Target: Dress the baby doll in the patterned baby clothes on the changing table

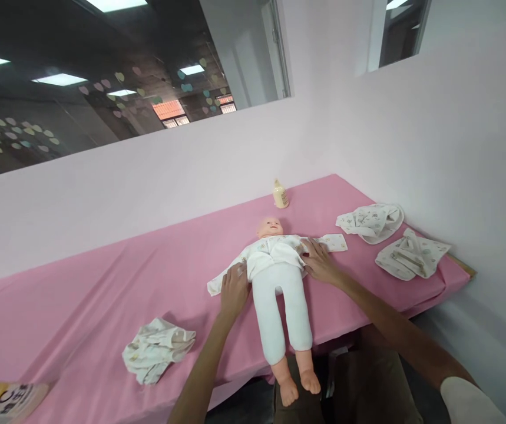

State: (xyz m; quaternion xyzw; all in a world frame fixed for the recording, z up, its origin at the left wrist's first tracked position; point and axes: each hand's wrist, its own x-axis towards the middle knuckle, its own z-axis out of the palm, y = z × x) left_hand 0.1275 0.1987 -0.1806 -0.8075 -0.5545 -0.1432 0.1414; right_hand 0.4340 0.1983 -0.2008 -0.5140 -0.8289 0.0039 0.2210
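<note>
A baby doll (277, 294) lies on its back on the pink table (102, 294), head towards the wall and bare feet hanging over the front edge. It wears a white patterned top and white trousers. My left hand (234, 288) rests on the doll's spread left-side sleeve, fingers bent down onto the cloth. My right hand (318, 260) lies flat on the other side of the top, by the doll's waist, fingers stretched out.
A small cream bottle (280, 194) stands behind the doll's head near the wall. Two folded baby garments (371, 222) (412, 254) lie at the right end. A crumpled garment (158, 349) lies at front left. A yellow pack (0, 400) sits at the bottom left corner.
</note>
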